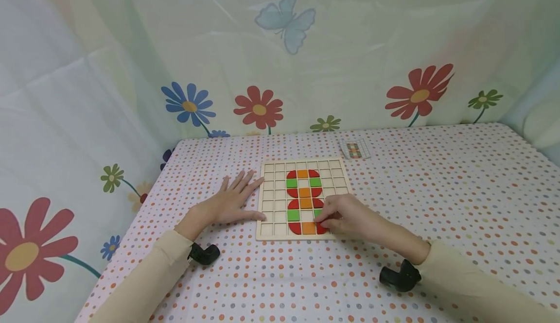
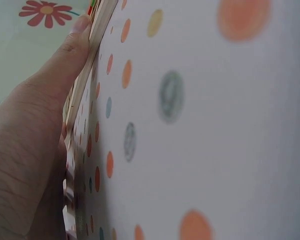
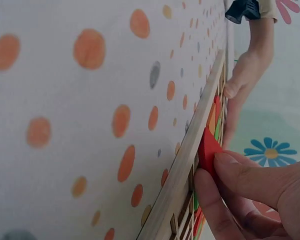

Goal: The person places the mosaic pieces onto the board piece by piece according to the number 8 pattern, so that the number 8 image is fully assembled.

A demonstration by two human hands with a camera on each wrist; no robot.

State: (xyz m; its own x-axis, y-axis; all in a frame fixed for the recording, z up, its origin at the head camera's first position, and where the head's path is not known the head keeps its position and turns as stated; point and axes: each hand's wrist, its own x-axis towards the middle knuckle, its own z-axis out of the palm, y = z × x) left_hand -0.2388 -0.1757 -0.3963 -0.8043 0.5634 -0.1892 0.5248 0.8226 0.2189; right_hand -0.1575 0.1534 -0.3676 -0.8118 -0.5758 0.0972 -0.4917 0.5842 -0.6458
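Observation:
A wooden grid board lies on the table, with red rounded-corner tiles, orange square tiles and green square tiles set in its middle columns. My right hand pinches a red rounded tile between thumb and fingers at the pattern's lower right corner. In the right wrist view that tile stands tilted, close to the board's near edge. Fingers spread, my left hand rests at the board's left side, its thumb on the frame.
Behind the board's right corner lies a small pattern card with a similar coloured design. A dotted cloth covers the table. Flower-printed curtains stand at the back and left.

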